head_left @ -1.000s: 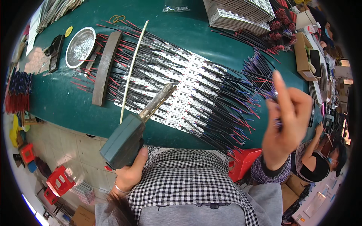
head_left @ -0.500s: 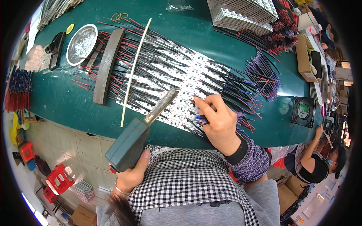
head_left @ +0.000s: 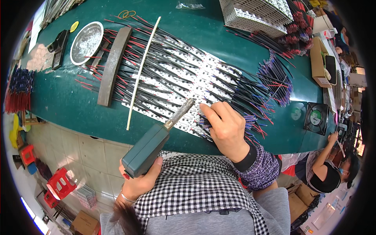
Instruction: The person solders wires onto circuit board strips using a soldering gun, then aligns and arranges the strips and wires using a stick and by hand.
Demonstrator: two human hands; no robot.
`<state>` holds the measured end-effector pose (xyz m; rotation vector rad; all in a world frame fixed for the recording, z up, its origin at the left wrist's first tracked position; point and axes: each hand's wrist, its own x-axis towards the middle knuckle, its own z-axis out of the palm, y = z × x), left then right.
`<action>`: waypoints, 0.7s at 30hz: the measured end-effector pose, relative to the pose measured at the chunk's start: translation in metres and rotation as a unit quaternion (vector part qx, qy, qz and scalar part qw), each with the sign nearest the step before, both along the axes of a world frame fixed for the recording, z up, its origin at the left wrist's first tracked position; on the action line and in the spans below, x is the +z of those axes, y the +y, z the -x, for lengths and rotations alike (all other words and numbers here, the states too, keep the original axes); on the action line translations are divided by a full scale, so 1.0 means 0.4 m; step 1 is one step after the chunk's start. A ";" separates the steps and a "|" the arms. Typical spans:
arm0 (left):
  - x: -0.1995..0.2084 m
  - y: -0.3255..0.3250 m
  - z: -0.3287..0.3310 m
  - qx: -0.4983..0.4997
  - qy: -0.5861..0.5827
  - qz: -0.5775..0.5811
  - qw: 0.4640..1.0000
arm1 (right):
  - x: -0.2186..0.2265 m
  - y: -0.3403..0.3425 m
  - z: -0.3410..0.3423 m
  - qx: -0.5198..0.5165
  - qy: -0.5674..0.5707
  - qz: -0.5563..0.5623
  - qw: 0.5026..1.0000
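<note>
Many boards (head_left: 201,72) mid-frame look wired on both sides from here; a loose wire pile (head_left: 276,80) is left, upper right; the left hand (head_left: 143,183) grips an iron (head_left: 147,150), the right hand (head_left: 229,131), fingers narrowed, a bundle (head_left: 205,123)

Through the head camera I see a square black fan with a green hub (head_left: 316,118) at the right of the green table (head_left: 74,103), and a small yellow disc (head_left: 74,26) at its far left. Below, I make out a red plastic stool (head_left: 62,183) on pale floor tiles (head_left: 92,150).
</note>
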<state>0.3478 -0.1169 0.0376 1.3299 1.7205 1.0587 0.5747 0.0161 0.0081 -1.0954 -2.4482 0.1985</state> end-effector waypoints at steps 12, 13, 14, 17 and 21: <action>0.013 0.019 -0.001 -0.039 0.006 0.024 0.999 | -0.002 -0.001 -0.005 0.001 0.022 0.014 1.000; 0.011 0.021 -0.002 -0.047 0.009 0.014 0.999 | -0.003 -0.002 -0.004 0.000 0.022 0.014 1.000; 0.010 0.024 -0.005 -0.048 0.009 0.014 0.999 | -0.004 -0.002 -0.001 -0.006 0.038 0.019 0.999; 0.009 0.026 -0.008 -0.039 -0.006 0.032 0.999 | -0.005 -0.003 0.001 -0.011 0.057 0.023 0.998; 0.014 0.021 -0.004 -0.057 0.015 0.051 0.997 | -0.007 -0.001 -0.004 0.000 0.027 0.008 1.000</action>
